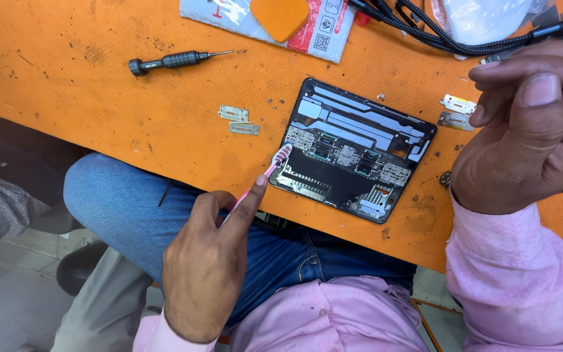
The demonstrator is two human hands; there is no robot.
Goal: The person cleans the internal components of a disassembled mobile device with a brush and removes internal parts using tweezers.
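Left hand (pixel 206 261) grips toothbrush (pixel 265 175), bristles up-right.

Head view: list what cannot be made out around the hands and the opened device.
- Right hand: curled close to the lens; any contents hidden by its fingers.
- Toothbrush handle: covered by the left hand.
- Opened device: board parts too small to identify.
- Braided cables: cut off by the top edge.
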